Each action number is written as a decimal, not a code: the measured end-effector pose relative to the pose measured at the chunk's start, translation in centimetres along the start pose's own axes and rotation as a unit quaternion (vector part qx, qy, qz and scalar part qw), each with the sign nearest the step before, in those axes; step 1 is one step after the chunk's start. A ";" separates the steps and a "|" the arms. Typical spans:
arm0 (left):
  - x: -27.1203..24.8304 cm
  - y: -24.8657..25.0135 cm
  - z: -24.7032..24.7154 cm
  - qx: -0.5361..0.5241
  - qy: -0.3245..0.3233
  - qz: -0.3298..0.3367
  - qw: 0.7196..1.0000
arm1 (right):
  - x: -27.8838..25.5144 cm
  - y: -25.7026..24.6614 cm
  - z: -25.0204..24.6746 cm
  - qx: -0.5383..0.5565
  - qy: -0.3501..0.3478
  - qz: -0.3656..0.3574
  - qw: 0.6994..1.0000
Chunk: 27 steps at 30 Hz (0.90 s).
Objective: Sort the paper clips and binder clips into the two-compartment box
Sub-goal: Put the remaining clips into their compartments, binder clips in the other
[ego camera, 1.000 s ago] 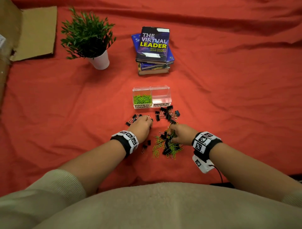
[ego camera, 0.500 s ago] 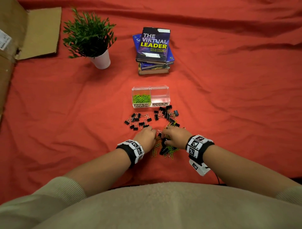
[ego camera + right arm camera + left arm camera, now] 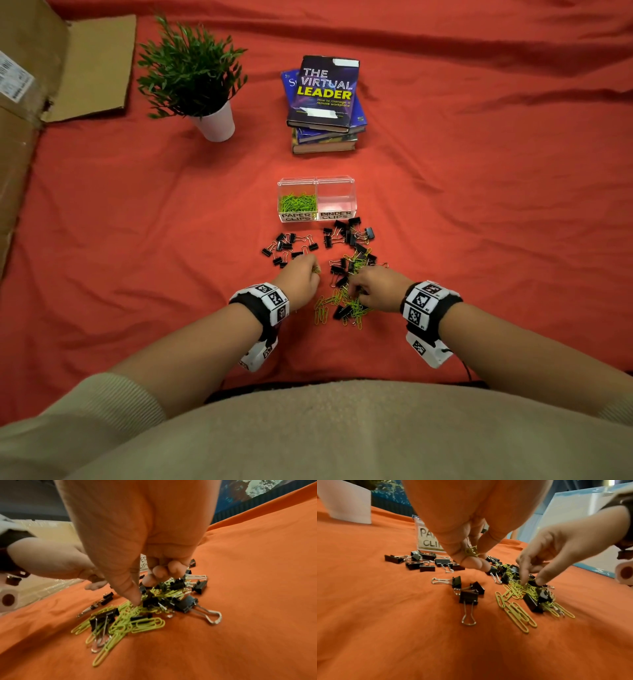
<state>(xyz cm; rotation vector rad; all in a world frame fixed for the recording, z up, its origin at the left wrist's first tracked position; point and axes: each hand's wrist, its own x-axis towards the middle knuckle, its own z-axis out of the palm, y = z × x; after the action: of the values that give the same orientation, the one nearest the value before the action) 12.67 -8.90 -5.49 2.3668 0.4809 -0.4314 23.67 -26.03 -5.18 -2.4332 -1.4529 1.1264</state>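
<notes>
The clear two-compartment box [image 3: 317, 179] stands ahead, with green paper clips [image 3: 297, 202] in its left half and nothing visible in its right half. Black binder clips [image 3: 287, 248] lie spread in front of it, with more to the right [image 3: 349, 236]. Nearer me is a mixed pile [image 3: 346, 303] of both kinds. My left hand [image 3: 301, 274] hovers left of the pile, its curled fingers holding a few paper clips [image 3: 471, 551]. My right hand [image 3: 371, 287] is down on the pile, thumb [image 3: 135, 599] and forefinger pinching at paper clips [image 3: 137, 609], the other fingers curled.
A stack of books [image 3: 325, 102] lies behind the box. A potted plant [image 3: 195, 75] is at the back left. Cardboard [image 3: 30, 102] runs along the left edge. Red cloth [image 3: 479, 222] covers the whole surface.
My left hand has risen from the mixed pile and drawn a little forward and left with paper clips in it. My right hand stays on the pile, still picking.
</notes>
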 end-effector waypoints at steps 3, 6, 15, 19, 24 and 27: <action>-0.2 0.0 0.1 0.019 -0.037 -0.012 0.999 | 0.5 0.2 0.5 0.027 0.050 0.037 0.998; -0.8 0.2 1.0 0.083 -0.068 -0.006 0.994 | 0.5 0.2 0.0 0.037 0.092 0.058 0.993; -1.4 0.0 3.2 0.249 -0.078 0.010 0.965 | 0.2 -0.5 1.6 -0.053 0.014 -0.005 0.998; -1.2 -0.1 3.1 0.222 -0.098 0.003 0.970 | 0.3 -1.1 1.7 -0.094 0.002 -0.027 0.995; -1.6 -0.2 3.1 0.217 -0.113 0.001 0.970 | -0.1 -1.4 1.6 -0.093 0.000 -0.035 0.995; -1.7 0.0 3.2 0.242 -0.108 0.012 0.964 | 0.0 -1.4 1.7 -0.096 0.003 -0.034 0.995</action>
<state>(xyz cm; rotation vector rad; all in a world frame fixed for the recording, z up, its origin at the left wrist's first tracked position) 10.56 -11.45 -7.09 2.7387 0.2634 -0.8681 21.57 -25.78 -5.86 -2.4831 -1.7012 1.0081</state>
